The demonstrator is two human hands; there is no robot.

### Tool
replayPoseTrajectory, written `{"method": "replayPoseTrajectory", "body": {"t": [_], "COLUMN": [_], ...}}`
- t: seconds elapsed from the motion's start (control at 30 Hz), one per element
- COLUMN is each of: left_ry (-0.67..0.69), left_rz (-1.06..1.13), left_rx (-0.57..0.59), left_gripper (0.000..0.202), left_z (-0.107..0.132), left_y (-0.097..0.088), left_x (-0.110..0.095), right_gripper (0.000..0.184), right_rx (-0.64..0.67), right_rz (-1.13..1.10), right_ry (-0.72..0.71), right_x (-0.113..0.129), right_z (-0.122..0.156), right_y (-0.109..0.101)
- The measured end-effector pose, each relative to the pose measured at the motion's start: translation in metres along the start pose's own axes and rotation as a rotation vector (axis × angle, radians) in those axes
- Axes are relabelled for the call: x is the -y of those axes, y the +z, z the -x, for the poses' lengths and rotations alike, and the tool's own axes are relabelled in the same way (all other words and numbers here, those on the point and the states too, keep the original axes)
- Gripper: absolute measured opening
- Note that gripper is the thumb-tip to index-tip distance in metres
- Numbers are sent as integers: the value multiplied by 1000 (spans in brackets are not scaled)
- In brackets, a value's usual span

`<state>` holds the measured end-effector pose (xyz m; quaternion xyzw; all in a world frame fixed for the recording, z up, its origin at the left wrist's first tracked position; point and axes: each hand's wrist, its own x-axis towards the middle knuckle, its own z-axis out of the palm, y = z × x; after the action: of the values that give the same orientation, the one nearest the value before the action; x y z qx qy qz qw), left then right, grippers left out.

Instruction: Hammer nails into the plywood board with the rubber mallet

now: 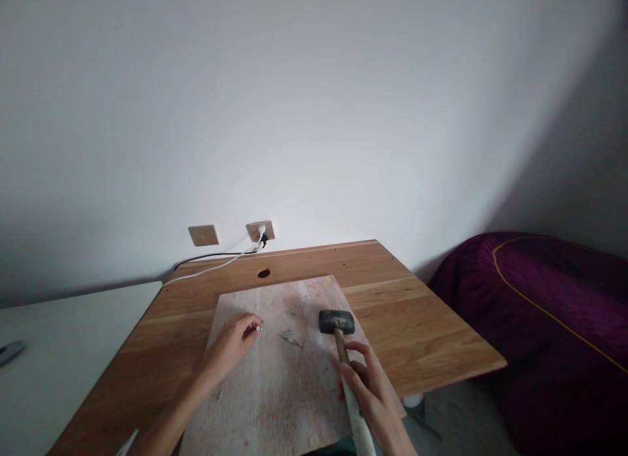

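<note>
My right hand [370,384] is wrapped round the pale wooden handle of a rubber mallet [336,322], whose black head lies over the right part of a worn, whitish board [275,403]. Over the board's left side, my left hand [239,335] pinches a small piece with a pale round end [258,328]; its kind is too small to make out. Between the hands, a few thin metal pieces [291,339] lie on the board. Another tiny bit [293,312] rests farther back.
Beneath the board is a wooden tabletop [422,332] with a cable hole [263,273]. White and black cables run from a wall socket [260,231] along the back left. A white surface [59,351] adjoins on the left. Purple fabric [554,312] covers something bulky at right.
</note>
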<state>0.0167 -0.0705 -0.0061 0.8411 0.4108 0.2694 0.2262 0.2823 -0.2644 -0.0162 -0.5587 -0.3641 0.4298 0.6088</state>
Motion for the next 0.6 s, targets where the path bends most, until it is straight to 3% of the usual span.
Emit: {"method": "replayPoseTrajectory", "body": {"t": [0.27, 0.6], "left_ry": [17, 141], "left_rz": [-25, 2], "left_rx": [22, 115], "left_gripper": [17, 21], "left_z": [-4, -17], "left_y": [8, 40], "left_x": [-21, -55], "right_gripper": [59, 56], "right_rx": [-2, 34], "right_rz": [36, 30], "right_ry": [28, 20], "right_x": [10, -2], "right_z": [2, -1], "right_y": [2, -4]}}
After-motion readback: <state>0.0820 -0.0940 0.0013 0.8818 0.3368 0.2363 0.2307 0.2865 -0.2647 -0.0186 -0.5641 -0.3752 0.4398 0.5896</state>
